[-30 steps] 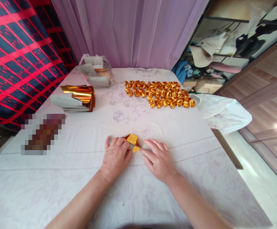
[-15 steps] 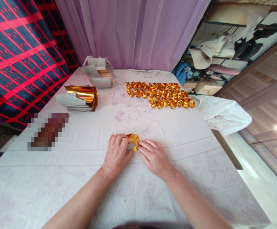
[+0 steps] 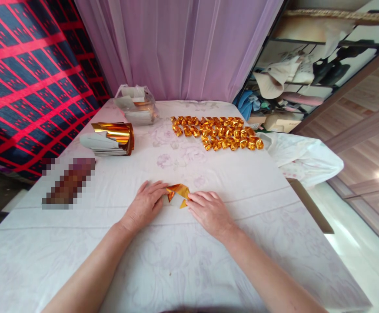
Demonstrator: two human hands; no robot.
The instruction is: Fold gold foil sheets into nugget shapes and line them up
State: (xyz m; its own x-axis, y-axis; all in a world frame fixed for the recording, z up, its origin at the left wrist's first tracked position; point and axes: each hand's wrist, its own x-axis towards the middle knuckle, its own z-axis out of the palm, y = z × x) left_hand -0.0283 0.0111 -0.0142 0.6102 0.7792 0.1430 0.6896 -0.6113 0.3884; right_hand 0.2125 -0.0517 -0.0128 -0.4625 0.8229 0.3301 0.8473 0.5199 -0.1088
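Your left hand (image 3: 146, 201) has slid outward, baring more of the foil strip (image 3: 179, 189).
Looks mid-fold: shiny, creased gold, pointed ends, on the smooth floral cloth (image 3: 183, 254) between your hands. Right hand (image 3: 210, 213) fingertips touch its right end, left's the other; can't tell if either pinches. Next crease likely wants both ends steady.

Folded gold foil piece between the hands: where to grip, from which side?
Probably the two outer ends of the folded gold foil piece, one hand from each side: it lies low and stretched sideways between left hand and right hand.
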